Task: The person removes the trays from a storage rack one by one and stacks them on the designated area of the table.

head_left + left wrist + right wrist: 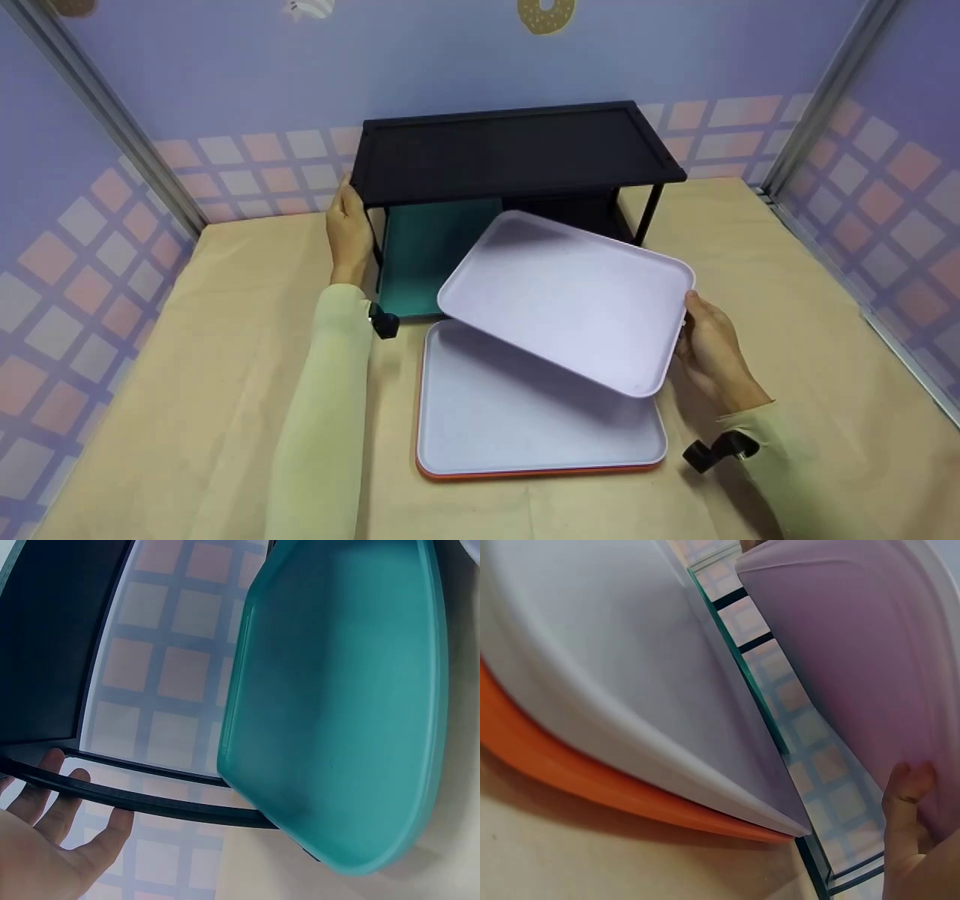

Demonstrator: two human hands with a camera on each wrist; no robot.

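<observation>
A right hand (pixel 709 349) pinches the near right edge of a pale lilac tray (pixel 570 296), thumb on the rim and fingers curled beneath, holding it tilted in the air above a stack of two more trays on the table: a white tray (pixel 525 420) nested in an orange tray (pixel 525 472). The lifted tray's far corner points toward the lower level of a black shelf rack (pixel 517 150), where a teal tray (pixel 427 255) already lies on the left side. The left hand (pixel 349 225) rests against the rack's left front leg, fingers spread and lightly curved along the bar, steadying it. Done well, this step likely calls for levelling the lilac tray before it goes under the top shelf, keeping its far edge low enough to pass the frame and clear of the teal tray's rim, while the left hand holds the rack firm on the tan tablecloth (pixel 787 300).
</observation>
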